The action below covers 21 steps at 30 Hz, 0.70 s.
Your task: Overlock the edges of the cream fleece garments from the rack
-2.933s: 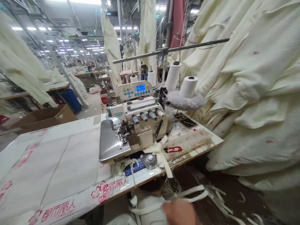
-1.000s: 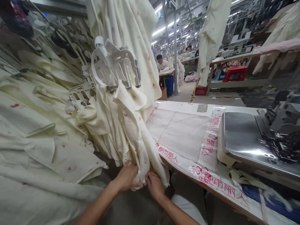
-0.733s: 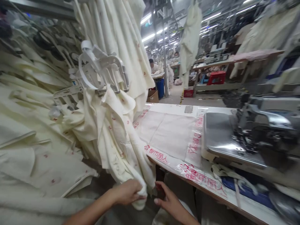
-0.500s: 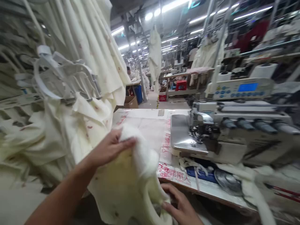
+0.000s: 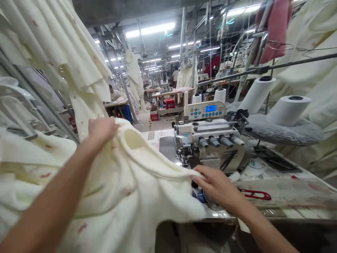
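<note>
A cream garment (image 5: pixel 142 189) with small reddish marks is stretched between my two hands in front of the sewing machine. My left hand (image 5: pixel 102 129) is closed on its upper edge at the left, beside the hanging cream garments. My right hand (image 5: pixel 210 181) pinches the far end of the same edge, just below the front of the overlock sewing machine (image 5: pixel 210 135). A rounded, neckline-like opening with a seamed band shows between the hands. The lower part of the garment hangs past the table's front edge.
Cream garments (image 5: pixel 60 45) hang at the upper left, with white hangers (image 5: pixel 18 105) below. Red-handled snips (image 5: pixel 255 194) lie on the table at the right. White thread cones (image 5: pixel 289 109) stand behind the machine. A person (image 5: pixel 115 94) sits at a table further back.
The garment has been raised and pulled out sideways between my hands. My left hand has moved left and up, my right hand up and right. The view has swung to the right.
</note>
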### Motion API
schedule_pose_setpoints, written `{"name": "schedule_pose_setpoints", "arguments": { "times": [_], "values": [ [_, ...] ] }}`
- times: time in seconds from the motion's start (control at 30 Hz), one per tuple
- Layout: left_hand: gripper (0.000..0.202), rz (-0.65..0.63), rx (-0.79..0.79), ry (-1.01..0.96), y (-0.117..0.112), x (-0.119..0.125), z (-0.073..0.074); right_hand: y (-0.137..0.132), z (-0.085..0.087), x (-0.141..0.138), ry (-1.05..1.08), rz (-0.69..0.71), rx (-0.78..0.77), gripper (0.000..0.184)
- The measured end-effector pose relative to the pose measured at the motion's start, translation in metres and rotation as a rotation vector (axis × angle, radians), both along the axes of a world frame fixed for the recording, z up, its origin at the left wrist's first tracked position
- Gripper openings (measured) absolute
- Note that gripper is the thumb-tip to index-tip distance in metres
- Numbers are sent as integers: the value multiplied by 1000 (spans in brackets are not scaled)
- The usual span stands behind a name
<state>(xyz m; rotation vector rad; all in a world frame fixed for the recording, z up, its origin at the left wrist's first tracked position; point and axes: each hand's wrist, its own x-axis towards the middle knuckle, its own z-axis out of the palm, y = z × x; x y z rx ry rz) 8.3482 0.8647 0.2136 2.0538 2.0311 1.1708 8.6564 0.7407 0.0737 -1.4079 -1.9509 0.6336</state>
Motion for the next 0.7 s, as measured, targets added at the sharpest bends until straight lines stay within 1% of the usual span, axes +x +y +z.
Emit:
{"name": "schedule_pose_setpoints", "arguments": {
  "times": [0.03,0.1,0.13,0.17,0.2,0.23,0.27,0.3,0.33,0.43,0.5,0.6,0.7],
  "values": [
    [9,-38,21,22,-4,22,-21,8,-3,-6,-38,-77,69,22],
    [15,-169,52,66,-26,66,-71,20,-12,-15,-26,-157,100,19],
    [22,-350,89,110,-39,86,-95,23,-16,-17,6,-173,91,18],
    [29,-511,72,160,-51,102,-118,24,-19,-17,37,-184,82,19],
    [24,-562,53,192,-62,114,-136,25,-21,-16,58,-190,75,20],
    [20,-596,36,208,-69,123,-149,25,-22,-15,66,-192,68,22],
    [19,-605,9,218,-73,128,-158,25,-21,-13,62,-192,64,24],
    [19,-602,-10,222,-73,129,-162,25,-20,-12,46,-200,63,26],
    [19,-610,-22,228,-71,129,-163,25,-19,-11,17,-221,66,27],
    [15,-659,-43,267,-59,126,-158,29,-15,-12,-101,-313,78,29],
    [13,-661,-72,255,-52,127,-154,31,-15,-14,-160,-352,85,30],
    [14,-626,-118,204,-46,132,-152,35,-17,-17,-187,-385,120,30],
    [15,-620,-115,191,-44,135,-152,37,-21,-19,-185,-407,167,30]
  ]
}}
